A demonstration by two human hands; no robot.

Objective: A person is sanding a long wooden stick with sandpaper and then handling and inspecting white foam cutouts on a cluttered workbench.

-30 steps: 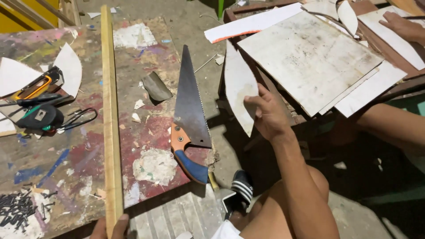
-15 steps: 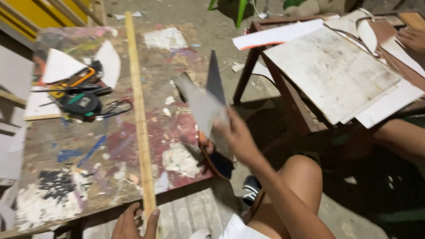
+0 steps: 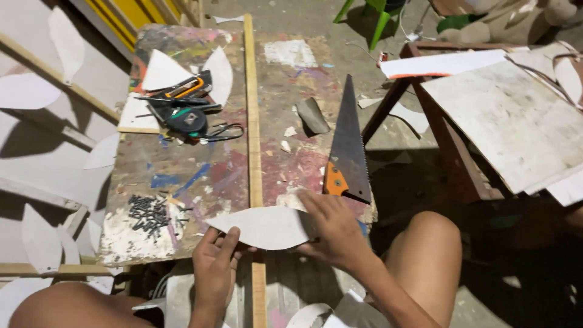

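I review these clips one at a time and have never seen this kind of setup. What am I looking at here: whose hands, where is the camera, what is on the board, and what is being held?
There is no machine: a person works with bare hands, filmed by a camera on their head that looks down, so knees and forearms show below. Both the left hand and the right hand hold a leaf-shaped white cutout at the near edge of a paint-stained work board. A long wooden strip runs along the board. A handsaw with an orange handle lies to the right, a pile of dark nails to the left, and a tape measure among other tools farther back.
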